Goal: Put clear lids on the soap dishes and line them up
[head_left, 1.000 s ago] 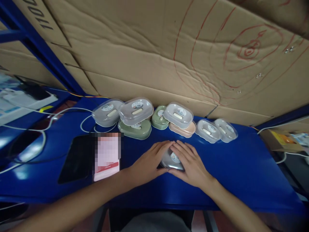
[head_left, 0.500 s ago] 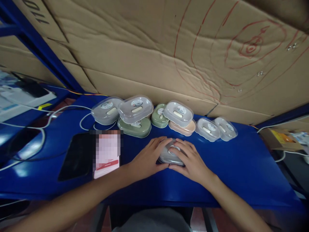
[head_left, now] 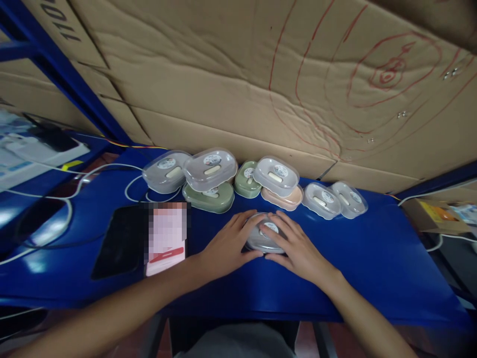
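A grey oval box with a clear lid and a round white label [head_left: 265, 239] rests on the blue table in front of me. My left hand [head_left: 231, 242] grips its left side, fingers over the top edge and thumb at the near side. Around the right side is my right hand [head_left: 298, 247], its fingers lying across the lid and its thumb at the near edge. Behind the hands stands a row of similar boxes, among them a green one [head_left: 208, 197], a peach one [head_left: 283, 199] under a grey one [head_left: 276, 175], and a small grey one [head_left: 322, 200].
To the left lie a black device [head_left: 118, 242] and a phone with a lit, partly pixelated screen [head_left: 166, 238]. White cables [head_left: 70, 209] loop over the table's left part. A cardboard wall [head_left: 208, 99] rises behind the boxes; an open carton [head_left: 439, 216] stands at the far right.
Both hands stay around the grey box. The right hand's fingers have shifted slightly, and a little more of the lid and label shows. The camera view has moved slightly.
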`<state>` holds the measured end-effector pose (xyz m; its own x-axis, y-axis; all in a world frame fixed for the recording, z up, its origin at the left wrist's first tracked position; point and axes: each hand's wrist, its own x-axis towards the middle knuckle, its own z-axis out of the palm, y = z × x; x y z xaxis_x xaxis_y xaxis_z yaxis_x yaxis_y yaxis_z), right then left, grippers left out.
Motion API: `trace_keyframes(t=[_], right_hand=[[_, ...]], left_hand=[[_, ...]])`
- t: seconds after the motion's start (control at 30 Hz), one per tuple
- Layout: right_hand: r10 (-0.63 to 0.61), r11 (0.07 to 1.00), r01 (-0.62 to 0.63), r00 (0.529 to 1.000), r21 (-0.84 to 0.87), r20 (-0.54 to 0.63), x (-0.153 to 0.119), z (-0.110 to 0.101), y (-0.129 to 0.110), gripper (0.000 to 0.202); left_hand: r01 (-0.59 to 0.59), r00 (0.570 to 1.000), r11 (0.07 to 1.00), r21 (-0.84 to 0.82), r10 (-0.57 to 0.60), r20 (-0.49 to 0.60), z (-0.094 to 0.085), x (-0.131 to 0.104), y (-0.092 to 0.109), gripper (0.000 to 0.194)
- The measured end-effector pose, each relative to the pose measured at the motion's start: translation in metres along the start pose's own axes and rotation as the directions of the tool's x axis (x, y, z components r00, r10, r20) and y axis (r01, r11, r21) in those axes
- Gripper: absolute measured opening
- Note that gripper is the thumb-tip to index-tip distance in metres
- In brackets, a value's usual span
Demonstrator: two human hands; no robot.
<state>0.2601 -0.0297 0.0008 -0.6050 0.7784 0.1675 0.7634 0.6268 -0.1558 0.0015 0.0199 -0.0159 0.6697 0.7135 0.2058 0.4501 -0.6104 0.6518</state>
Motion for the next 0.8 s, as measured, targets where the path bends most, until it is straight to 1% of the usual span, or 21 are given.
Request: trace_keyframes(t=[0.17,0.27,0.3,0.37,0.43,0.47,0.53,0.6,0.63,0.67,0.73,0.77,0.8], right_hand=[[0.029,0.998,-0.03,1.0,0.05,0.011,-0.001,-0.007,0.003,0.07],[0.083,0.995,-0.084,0.996,0.049,0.011,-0.014,-0.009,0.003,0.072],[0.108,0.993,-0.109,0.994,0.041,0.009,-0.024,-0.01,0.003,0.072],[0.174,0.984,-0.174,0.985,0.023,-0.011,-0.05,-0.009,0.007,0.071],[0.265,0.964,-0.266,0.962,0.0,-0.07,-0.086,-0.008,0.017,0.07],[0.32,0.946,-0.325,0.94,-0.016,-0.121,-0.106,-0.008,0.025,0.069],[0.435,0.886,-0.46,0.867,-0.055,-0.244,-0.144,-0.008,0.046,0.069],[0.542,0.782,-0.614,0.754,-0.105,-0.37,-0.175,-0.009,0.071,0.07],[0.592,0.71,-0.693,0.683,-0.124,-0.427,-0.187,-0.011,0.084,0.073],[0.638,0.63,-0.765,0.607,-0.132,-0.473,-0.195,-0.012,0.097,0.078],[0.72,0.482,-0.868,0.471,-0.12,-0.51,-0.201,-0.015,0.12,0.085],[0.759,0.427,-0.898,0.421,-0.108,-0.497,-0.199,-0.018,0.13,0.086],[0.799,0.382,-0.919,0.382,-0.099,-0.465,-0.194,-0.021,0.137,0.086]], left_hand=[[-0.004,1.0,0.996,0.085,0.001,0.028,0.002,0.0,-0.002,0.087],[-0.007,1.0,0.984,0.177,0.002,0.024,0.002,0.0,-0.003,0.084],[-0.011,1.0,0.979,0.205,0.008,0.012,0.001,0.0,-0.002,0.082],[-0.016,1.0,0.966,0.256,0.022,-0.018,-0.002,0.0,-0.001,0.079],[-0.015,0.999,0.951,0.309,0.028,-0.039,-0.005,0.001,0.0,0.075],[-0.012,0.999,0.942,0.334,0.029,-0.045,-0.006,0.001,0.0,0.073],[-0.008,0.998,0.929,0.37,0.028,-0.049,-0.007,0.0,0.0,0.069],[-0.016,0.998,0.921,0.389,0.037,-0.048,-0.006,0.0,-0.001,0.064],[-0.024,0.998,0.919,0.393,0.046,-0.047,-0.005,0.0,-0.001,0.061],[-0.034,0.997,0.918,0.395,0.057,-0.045,-0.004,0.001,-0.001,0.058],[-0.042,0.996,0.913,0.405,0.072,-0.06,-0.005,0.003,0.0,0.052],[-0.034,0.994,0.91,0.412,0.074,-0.082,-0.008,0.005,0.0,0.05],[-0.018,0.991,0.907,0.421,0.073,-0.115,-0.013,0.007,0.002,0.049]])
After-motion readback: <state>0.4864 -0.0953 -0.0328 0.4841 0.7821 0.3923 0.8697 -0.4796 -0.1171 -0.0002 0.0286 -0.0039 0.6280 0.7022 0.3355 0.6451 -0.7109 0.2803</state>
